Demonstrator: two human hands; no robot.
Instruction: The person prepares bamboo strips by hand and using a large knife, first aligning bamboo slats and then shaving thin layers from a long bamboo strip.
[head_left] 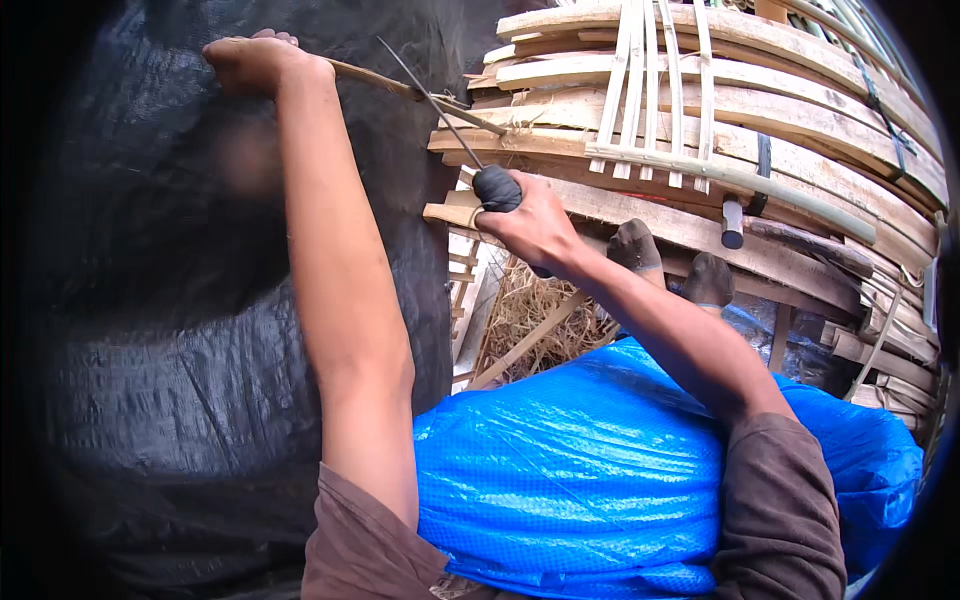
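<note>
My left hand (262,62) is stretched far out at the upper left, its fingers closed round one end of a thin bamboo strip (375,80). The strip slants down to the right, its other end over the edge of the stacked planks. In my right hand (535,220), near the middle, is a knife (497,188) with a thick black-wrapped handle. Its long narrow blade points up and to the left and crosses the strip in this view. Whether blade and strip touch, I cannot tell. My right fingers are partly hidden behind the handle.
Wooden planks (620,100) form a platform ahead, with several pale slats (650,80) across it and a hammer (733,222) at right. Shavings (535,310) lie below. My socked feet (635,245) rest by the planks. A blue tarp (580,470) covers my lap; black sheeting (170,380) hangs left.
</note>
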